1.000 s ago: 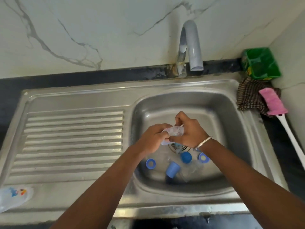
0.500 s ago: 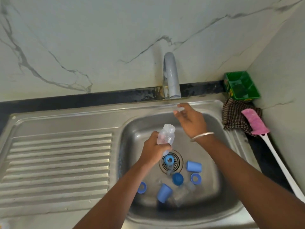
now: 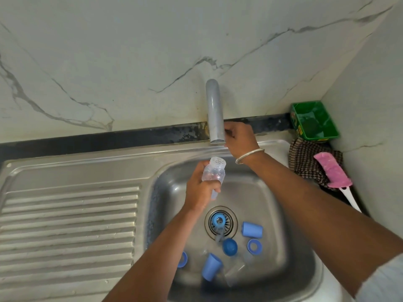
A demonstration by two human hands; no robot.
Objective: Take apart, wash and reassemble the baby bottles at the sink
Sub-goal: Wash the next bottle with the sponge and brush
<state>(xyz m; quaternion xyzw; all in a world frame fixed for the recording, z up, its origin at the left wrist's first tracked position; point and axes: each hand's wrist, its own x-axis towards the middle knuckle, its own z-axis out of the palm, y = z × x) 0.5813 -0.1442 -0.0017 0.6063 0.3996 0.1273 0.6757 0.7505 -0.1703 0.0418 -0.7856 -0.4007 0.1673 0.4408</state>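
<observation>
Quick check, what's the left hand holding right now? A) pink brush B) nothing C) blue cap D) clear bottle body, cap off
D: the left hand grips the clear bottle, its threaded neck open, above the sink, below the tap spout.

My left hand (image 3: 201, 188) is up over the sink with its fingers curled round a clear bottle (image 3: 213, 174). My right hand (image 3: 238, 138) is stretched out far in front, fingers bent, next to the tap (image 3: 214, 114). Both my arms are bare.
</observation>
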